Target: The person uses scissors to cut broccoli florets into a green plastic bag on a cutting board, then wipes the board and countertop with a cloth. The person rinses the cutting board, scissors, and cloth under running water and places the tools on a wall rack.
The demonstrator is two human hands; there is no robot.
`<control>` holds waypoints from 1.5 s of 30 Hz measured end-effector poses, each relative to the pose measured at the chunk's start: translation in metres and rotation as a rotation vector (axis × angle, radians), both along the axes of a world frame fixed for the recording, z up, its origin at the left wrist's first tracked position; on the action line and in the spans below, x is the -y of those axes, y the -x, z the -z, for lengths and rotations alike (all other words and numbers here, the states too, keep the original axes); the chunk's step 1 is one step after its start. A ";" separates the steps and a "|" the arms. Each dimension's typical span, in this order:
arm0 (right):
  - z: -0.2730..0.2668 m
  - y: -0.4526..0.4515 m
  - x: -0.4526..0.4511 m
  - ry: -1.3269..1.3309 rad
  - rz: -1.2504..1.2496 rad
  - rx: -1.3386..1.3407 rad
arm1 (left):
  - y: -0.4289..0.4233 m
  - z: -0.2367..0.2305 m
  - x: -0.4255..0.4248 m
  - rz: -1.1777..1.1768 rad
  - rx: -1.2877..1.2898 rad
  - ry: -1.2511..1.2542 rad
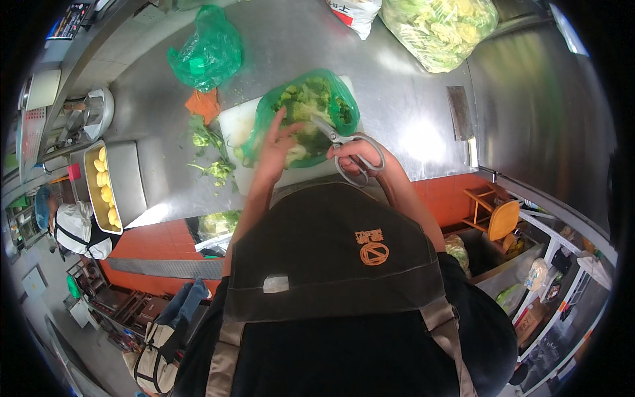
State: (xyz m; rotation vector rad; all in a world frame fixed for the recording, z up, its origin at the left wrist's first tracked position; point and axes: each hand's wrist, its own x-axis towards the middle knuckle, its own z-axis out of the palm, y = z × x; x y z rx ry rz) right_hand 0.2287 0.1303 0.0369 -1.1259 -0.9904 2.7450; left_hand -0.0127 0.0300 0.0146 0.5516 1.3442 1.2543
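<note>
My right hand (358, 158) grips metal kitchen scissors (333, 133) by their looped handles, blades pointing up and left over a green plastic bag (350, 111). Broccoli florets (310, 94) fill this bag, which lies on a white cutting board (238, 124). At the bag's left side is my left hand (278, 144), blurred, fingers spread; nothing shows held in it. Leafy broccoli trimmings (218, 169) lie beside the board on the left, below an orange cloth (203, 104).
Another green plastic bag (211, 54) lies at the upper left. A bag of cut cabbage (441, 30) and a white printed bag (354, 15) stand at the far side. A cleaver (460, 113) lies right. A metal tray (119, 229) of yellow peeled pieces sits left; people are beyond it.
</note>
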 end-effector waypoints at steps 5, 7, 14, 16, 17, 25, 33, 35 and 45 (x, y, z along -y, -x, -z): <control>-0.017 0.003 -0.007 -0.282 -0.204 0.201 | 0.012 0.008 -0.004 -0.198 0.303 -0.007; -0.026 0.003 -0.011 -0.457 -0.299 0.303 | 0.014 0.007 -0.009 -0.254 0.430 0.035; -0.057 0.000 0.005 -1.174 -0.470 0.448 | 0.023 -0.012 -0.012 -0.223 0.586 0.134; -0.064 0.002 0.011 -1.276 -0.475 0.469 | 0.023 -0.015 -0.011 -0.187 0.543 0.137; -0.066 0.004 0.013 -1.325 -0.500 0.483 | 0.021 -0.016 -0.012 -0.144 0.438 0.113; -0.068 0.017 0.016 -1.356 -0.576 0.480 | 0.007 -0.023 -0.013 -0.042 -0.102 0.025; -0.072 0.022 0.021 -1.395 -0.587 0.542 | -0.004 -0.015 -0.011 -0.098 -0.370 -0.066; -0.070 0.027 0.021 -1.389 -0.588 0.577 | -0.008 -0.010 -0.011 -0.117 -0.493 -0.126; -0.045 0.026 0.020 -1.290 -0.439 0.475 | 0.000 0.006 -0.010 -0.052 -0.552 -0.081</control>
